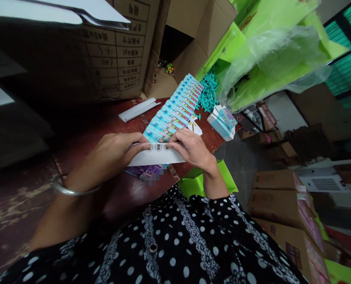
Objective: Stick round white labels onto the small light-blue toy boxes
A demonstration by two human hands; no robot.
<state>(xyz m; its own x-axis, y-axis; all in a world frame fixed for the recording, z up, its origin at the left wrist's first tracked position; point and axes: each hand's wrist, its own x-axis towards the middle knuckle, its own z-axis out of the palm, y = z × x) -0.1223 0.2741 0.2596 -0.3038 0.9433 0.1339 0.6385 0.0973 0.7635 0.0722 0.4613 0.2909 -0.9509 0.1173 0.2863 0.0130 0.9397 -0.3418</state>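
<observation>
Over the worn red desk (136, 195), the left hand (116, 152) and right hand (191, 148) pinch a white sheet (159, 157) along its upper edge, to hold it flat, I'd judge, with blue cards (173, 110) at one o'clock overlapped so their edges show, and an open carton (190, 15) at twelve containing, dimly, perhaps a small toy (169, 69).

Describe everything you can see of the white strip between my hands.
The white strip looks like smooth paper or film, with small round dark marks along its far edge, their text unreadable. It stretches crosswise, the left hand and right hand pinching its far edge. Blue printed cards show just beyond it, a purple printed piece below its near edge.
</observation>
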